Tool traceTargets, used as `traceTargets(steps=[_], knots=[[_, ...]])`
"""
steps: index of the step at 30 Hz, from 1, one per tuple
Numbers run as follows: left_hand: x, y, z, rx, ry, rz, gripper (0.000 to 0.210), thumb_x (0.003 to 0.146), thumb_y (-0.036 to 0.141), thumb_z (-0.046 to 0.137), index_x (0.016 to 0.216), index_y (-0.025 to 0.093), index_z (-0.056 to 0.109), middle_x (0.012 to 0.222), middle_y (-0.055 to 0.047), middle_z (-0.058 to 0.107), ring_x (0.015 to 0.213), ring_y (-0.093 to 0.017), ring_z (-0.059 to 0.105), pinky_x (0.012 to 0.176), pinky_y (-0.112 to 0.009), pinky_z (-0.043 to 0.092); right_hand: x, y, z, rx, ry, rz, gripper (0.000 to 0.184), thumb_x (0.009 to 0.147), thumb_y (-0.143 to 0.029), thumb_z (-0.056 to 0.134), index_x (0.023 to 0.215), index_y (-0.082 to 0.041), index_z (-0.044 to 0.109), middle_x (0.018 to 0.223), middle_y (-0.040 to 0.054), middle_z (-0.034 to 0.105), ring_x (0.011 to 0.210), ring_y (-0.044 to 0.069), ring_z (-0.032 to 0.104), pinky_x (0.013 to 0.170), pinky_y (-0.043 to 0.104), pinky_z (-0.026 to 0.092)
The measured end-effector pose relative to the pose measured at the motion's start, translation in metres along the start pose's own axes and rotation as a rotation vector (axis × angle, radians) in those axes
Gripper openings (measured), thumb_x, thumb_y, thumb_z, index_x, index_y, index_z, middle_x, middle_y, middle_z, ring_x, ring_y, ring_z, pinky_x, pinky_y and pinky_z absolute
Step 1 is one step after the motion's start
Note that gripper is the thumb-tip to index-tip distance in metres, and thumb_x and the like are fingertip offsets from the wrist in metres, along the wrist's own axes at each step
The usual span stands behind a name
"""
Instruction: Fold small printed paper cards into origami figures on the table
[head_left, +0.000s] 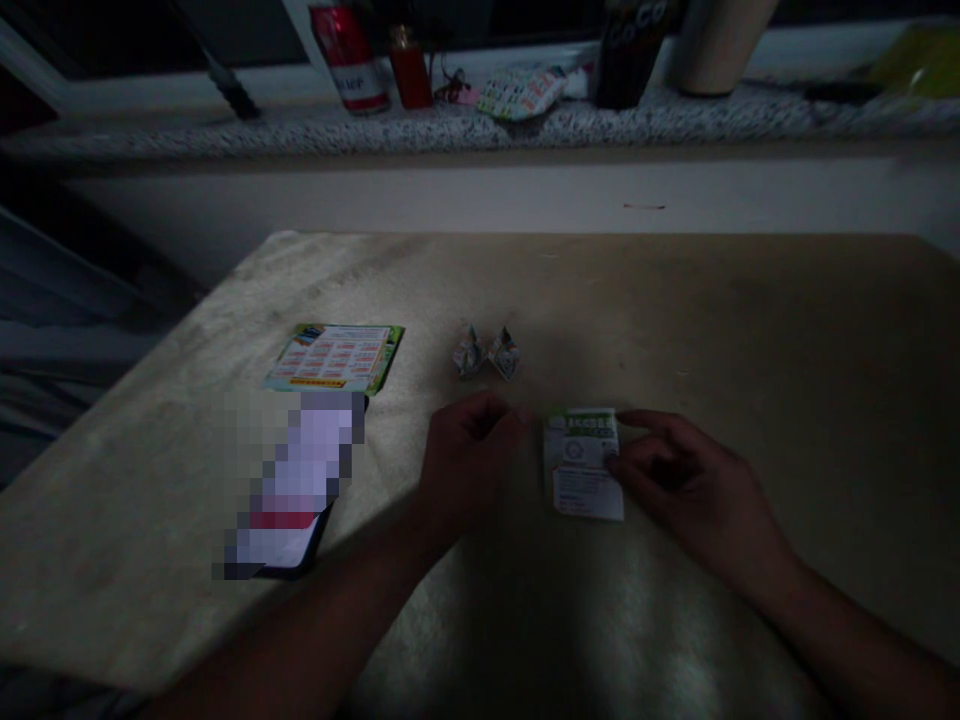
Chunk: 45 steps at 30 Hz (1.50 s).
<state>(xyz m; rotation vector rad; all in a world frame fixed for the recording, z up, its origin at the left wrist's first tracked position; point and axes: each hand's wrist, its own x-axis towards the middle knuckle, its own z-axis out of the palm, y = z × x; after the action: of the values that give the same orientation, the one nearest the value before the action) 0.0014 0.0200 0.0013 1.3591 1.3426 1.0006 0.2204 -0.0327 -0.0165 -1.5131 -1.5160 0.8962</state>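
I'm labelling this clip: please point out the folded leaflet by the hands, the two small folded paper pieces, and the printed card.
folded leaflet (pixel 583 465), head view, middle of its printed face.
small folded paper pieces (pixel 487 353), head view, where the pair meet.
printed card (pixel 335 357), head view, centre of its grid.

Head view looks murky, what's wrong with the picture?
Head view: dim overall, arms cast a shadow on the table; the phone is pixelated; windowsill items are soft; the paper between left hand and right hand stays readable as paper only.

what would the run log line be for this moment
left hand: loosely curled, resting on table | right hand: fingertips on folded leaflet | beyond: two small folded paper pieces | left: phone, flyer
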Motion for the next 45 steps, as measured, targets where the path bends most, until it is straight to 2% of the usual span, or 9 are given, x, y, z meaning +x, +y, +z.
traceTargets(steps=[2,4,6,9,16,31,38,42,45], knots=[[-0.004,-0.002,0.001,0.159,-0.061,0.121,0.027,0.086,0.033,0.064,0.066,0.017,0.056,0.057,0.005,0.047,0.053,-0.009,0.042,0.05,-0.023,0.034,0.001,0.005,-0.002,-0.206,-0.042,-0.058,0.022,0.088,-0.029,0.069,0.109,-0.024,0.066,0.081,0.0014,0.075,0.068,0.019,0.071,0.061,0.032,0.056],[-0.011,-0.004,0.005,0.395,-0.175,0.347,0.015,0.088,0.028,0.063,0.079,0.017,0.063,0.072,0.0,0.061,0.066,-0.013,0.055,0.061,-0.026,0.045,0.001,0.007,-0.003,-0.37,-0.056,-0.141,0.014,0.088,-0.029,0.068,0.101,-0.024,0.069,0.084,0.0033,0.073,0.073,0.022,0.07,0.064,0.035,0.055],[-0.02,-0.006,0.011,0.572,-0.319,0.627,0.013,0.09,0.026,0.062,0.097,0.016,0.067,0.098,-0.008,0.068,0.092,-0.021,0.061,0.083,-0.035,0.052,0.001,0.008,-0.005,-0.444,-0.064,-0.214,0.005,0.089,-0.028,0.067,0.091,-0.024,0.068,0.082,0.0037,0.07,0.075,0.023,0.068,0.067,0.037,0.054],[-0.031,-0.008,0.021,0.784,-0.486,0.812,0.015,0.095,0.019,0.054,0.101,0.013,0.067,0.108,-0.011,0.067,0.102,-0.024,0.061,0.096,-0.04,0.051,0.002,0.007,-0.007,-0.461,-0.115,-0.255,0.01,0.089,-0.025,0.066,0.078,-0.024,0.065,0.079,0.0038,0.068,0.077,0.023,0.065,0.07,0.037,0.052],[-0.04,-0.012,0.025,1.009,-0.535,0.842,0.026,0.1,0.021,0.048,0.12,0.016,0.063,0.113,-0.012,0.063,0.106,-0.029,0.06,0.091,-0.045,0.053,0.002,0.004,-0.012,-0.413,-0.225,-0.167,0.017,0.086,-0.023,0.067,0.07,-0.023,0.065,0.074,0.0016,0.069,0.072,0.02,0.065,0.067,0.034,0.05],[-0.045,-0.007,0.018,1.0,-0.557,0.836,0.03,0.097,0.022,0.053,0.125,0.022,0.065,0.118,-0.012,0.063,0.113,-0.029,0.058,0.095,-0.045,0.049,0.041,0.005,-0.015,-0.446,-0.022,0.052,0.018,0.08,-0.033,0.068,0.07,-0.023,0.078,0.069,0.0035,0.077,0.063,0.022,0.072,0.059,0.031,0.05],[-0.036,-0.003,0.017,0.921,-0.512,0.778,0.029,0.097,0.027,0.052,0.121,0.018,0.065,0.117,-0.011,0.064,0.111,-0.026,0.059,0.097,-0.042,0.047,0.039,0.0,-0.016,-0.392,-0.015,-0.043,0.028,0.087,-0.039,0.065,0.069,-0.02,0.074,0.067,0.003,0.075,0.06,0.019,0.069,0.058,0.029,0.052],[-0.026,-0.009,0.016,0.843,-0.515,0.767,0.029,0.093,0.032,0.057,0.117,0.018,0.067,0.118,-0.01,0.065,0.109,-0.026,0.059,0.098,-0.042,0.048,0.04,0.002,-0.015,-0.409,-0.048,-0.139,0.019,0.085,-0.028,0.067,0.068,-0.021,0.072,0.072,0.0026,0.074,0.069,0.021,0.069,0.068,0.032,0.052],[-0.021,-0.016,0.016,0.77,-0.51,0.74,0.031,0.092,0.034,0.06,0.12,0.021,0.066,0.129,-0.01,0.063,0.12,-0.026,0.056,0.104,-0.042,0.045,0.043,0.005,-0.016,-0.428,-0.06,-0.184,0.016,0.087,-0.026,0.066,0.074,-0.023,0.074,0.073,0.0022,0.072,0.072,0.021,0.068,0.07,0.034,0.05]])
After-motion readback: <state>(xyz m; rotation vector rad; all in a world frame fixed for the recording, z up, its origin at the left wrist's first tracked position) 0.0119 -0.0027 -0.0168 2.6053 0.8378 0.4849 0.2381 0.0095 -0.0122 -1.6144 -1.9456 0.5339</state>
